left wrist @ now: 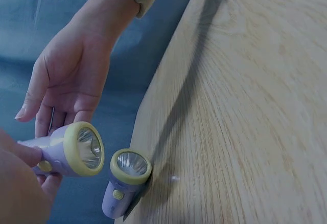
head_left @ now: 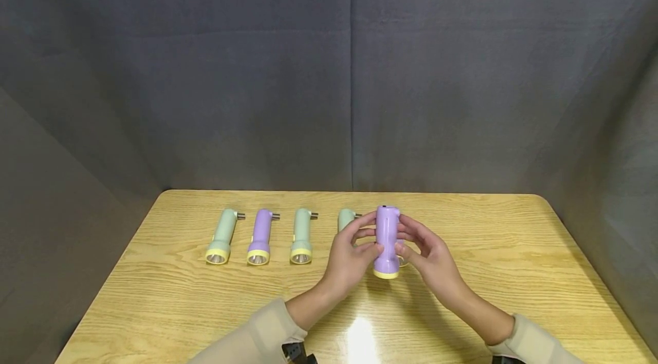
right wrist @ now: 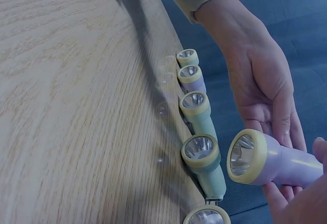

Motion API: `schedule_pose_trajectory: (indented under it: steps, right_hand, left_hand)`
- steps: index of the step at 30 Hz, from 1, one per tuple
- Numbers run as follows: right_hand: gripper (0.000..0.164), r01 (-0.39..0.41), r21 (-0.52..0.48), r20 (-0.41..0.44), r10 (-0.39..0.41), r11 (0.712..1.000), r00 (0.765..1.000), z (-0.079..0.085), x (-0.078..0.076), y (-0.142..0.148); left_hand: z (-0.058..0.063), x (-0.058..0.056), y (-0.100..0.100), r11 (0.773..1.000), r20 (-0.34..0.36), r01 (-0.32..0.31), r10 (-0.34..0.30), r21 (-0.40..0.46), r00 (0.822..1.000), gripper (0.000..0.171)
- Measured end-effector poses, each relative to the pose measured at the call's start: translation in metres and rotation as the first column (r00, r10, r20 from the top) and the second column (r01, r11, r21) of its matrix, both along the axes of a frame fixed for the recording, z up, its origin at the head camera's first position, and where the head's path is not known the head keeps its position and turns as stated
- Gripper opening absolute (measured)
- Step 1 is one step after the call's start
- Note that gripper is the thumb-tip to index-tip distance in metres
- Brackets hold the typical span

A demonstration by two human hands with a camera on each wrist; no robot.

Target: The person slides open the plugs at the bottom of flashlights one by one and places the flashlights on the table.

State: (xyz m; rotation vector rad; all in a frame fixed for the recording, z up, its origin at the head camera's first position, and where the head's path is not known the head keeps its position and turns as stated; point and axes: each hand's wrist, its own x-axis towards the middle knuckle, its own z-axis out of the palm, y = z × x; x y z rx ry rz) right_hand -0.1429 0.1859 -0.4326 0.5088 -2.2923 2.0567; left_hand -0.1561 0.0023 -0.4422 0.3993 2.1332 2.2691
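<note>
In the head view, a purple flashlight (head_left: 386, 238) with a yellow rim is held up over the table, lens end down. My left hand (head_left: 345, 258) grips it from the left, thumb on its side and fingers reaching behind. From the right, my right hand (head_left: 437, 267) holds it lightly with fingertips and thumb close on its side. The left wrist view shows the flashlight's yellow button (left wrist: 45, 166) by the left thumb. Behind the held flashlight lies another purple flashlight (left wrist: 116, 198), mostly hidden by the hands in the head view.
Left of the hands lie a green flashlight (head_left: 224, 232), a purple one (head_left: 261, 232) and a second green one (head_left: 302, 232), plug prongs pointing right. A third green one (head_left: 346, 219) is partly hidden by my left hand. Dark curtains (head_left: 257, 95) surround the wooden table (head_left: 169, 307).
</note>
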Motion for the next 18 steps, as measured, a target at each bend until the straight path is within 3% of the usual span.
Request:
schedule_pose_trajectory:
  steps: [9, 18]
  right_hand:
    - [0.055, 0.052, 0.031, 0.03, -0.053, 0.998, 0.998, 0.0, -0.0013, -0.0005]
    - [0.035, 0.122, 0.082, 0.012, -0.123, 0.989, 0.992, 0.0006, -0.0021, -0.0022]
  left_hand:
    - [-0.0053, 0.0047, -0.0006, 0.999, -0.075, 0.037, -0.039, -0.025, 0.996, 0.061]
    - [-0.0078, 0.0059, -0.0002, 0.998, -0.096, 0.059, -0.06, -0.02, 0.994, 0.061]
